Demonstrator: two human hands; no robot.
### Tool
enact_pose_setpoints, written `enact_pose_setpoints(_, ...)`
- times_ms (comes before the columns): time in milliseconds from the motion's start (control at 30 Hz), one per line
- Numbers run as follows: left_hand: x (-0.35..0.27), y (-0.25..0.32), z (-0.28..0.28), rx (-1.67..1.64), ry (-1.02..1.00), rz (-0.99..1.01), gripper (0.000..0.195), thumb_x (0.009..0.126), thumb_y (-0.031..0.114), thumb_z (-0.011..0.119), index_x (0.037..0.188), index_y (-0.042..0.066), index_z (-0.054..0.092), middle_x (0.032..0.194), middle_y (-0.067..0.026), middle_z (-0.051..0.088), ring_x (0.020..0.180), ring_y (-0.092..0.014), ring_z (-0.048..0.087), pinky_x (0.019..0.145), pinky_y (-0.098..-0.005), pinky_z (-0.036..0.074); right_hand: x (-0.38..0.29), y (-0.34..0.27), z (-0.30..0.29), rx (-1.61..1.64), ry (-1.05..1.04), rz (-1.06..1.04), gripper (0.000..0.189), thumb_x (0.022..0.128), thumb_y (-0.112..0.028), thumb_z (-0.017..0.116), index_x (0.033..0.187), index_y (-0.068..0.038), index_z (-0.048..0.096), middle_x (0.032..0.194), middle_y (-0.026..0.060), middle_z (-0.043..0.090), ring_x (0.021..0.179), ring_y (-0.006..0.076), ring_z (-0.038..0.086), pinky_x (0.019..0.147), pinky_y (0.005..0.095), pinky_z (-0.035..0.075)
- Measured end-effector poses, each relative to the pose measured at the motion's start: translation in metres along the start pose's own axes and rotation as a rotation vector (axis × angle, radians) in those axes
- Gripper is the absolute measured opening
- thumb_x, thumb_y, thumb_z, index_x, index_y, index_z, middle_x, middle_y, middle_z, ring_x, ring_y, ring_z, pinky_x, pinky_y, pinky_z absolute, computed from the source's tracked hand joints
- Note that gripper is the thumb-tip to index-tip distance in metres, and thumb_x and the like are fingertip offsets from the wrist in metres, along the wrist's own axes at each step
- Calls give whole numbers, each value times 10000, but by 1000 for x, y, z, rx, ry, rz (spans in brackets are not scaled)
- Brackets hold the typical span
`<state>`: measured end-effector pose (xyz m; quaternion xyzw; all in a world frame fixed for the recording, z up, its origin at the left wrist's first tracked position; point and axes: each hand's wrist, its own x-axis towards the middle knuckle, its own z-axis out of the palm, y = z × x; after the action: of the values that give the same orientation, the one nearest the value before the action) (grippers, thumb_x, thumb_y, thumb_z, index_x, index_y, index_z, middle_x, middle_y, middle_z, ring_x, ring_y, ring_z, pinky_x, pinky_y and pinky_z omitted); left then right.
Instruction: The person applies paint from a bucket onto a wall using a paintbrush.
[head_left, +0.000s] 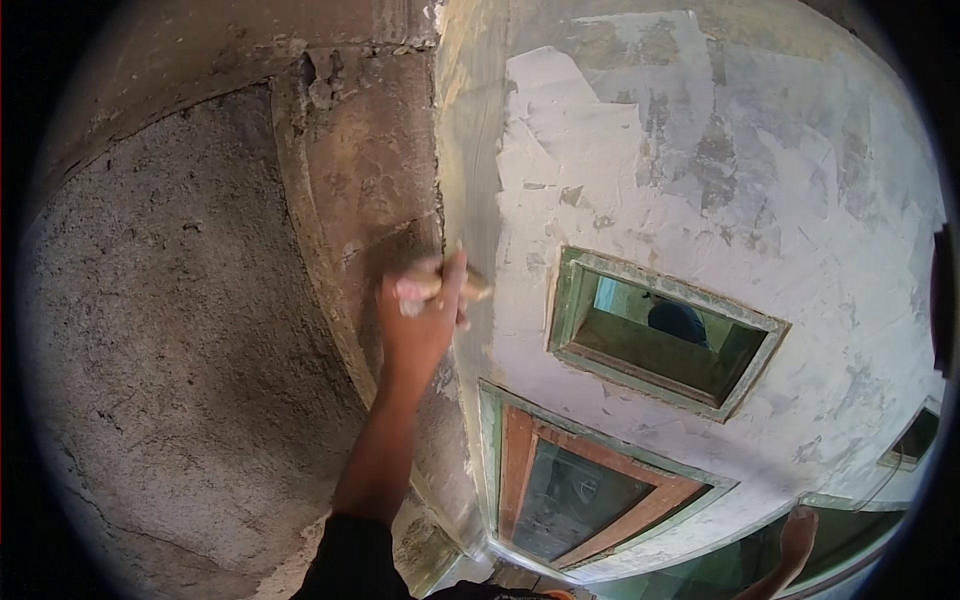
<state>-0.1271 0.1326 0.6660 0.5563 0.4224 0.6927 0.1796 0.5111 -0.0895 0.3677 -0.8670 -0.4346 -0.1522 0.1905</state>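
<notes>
Raised at the middle, my left hand (421, 322) grips a small hand tool (474, 285) with a light, wood-like handle. Motion blurs both, and the tool's exact kind cannot be made out. It is close to the corner where a bare brown wall strip (375, 157) meets a pale, smoothed wall strip (471, 172). At lower right, my right hand (799, 529) is up by the top edge of a green frame (847, 501). Its fingers are bent, but whether they grip the edge or hold something is unclear.
White filler patches the wall (600, 165) on the right. Set in it are a small green-framed opening (667, 330), showing a dark rounded shape behind, and a brown-framed glass pane (577, 495) below. Rough grey plaster (180, 322) covers the left. A thin wire (885, 480) hangs at right.
</notes>
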Motion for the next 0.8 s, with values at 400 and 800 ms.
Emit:
enact_pose_setpoints(400,113,104,39,-341,138,590,226,938,240,601,948,18,641,681,-40,635,517,-76,585,401,-199,418,15,-409,-197,736,112,-1082,238,775,-47,674,994,-13,587,999,136,560,931,336,570,739,415,515)
enact_pose_setpoints(800,89,99,17,76,82,301,214,880,194,596,930,-14,586,634,-112,660,419,-142,576,411,-285,483,66,-441,-137,550,131,-904,452,933,-366,537,1211,-10,562,1231,205,507,1168,362,511,958,439,458)
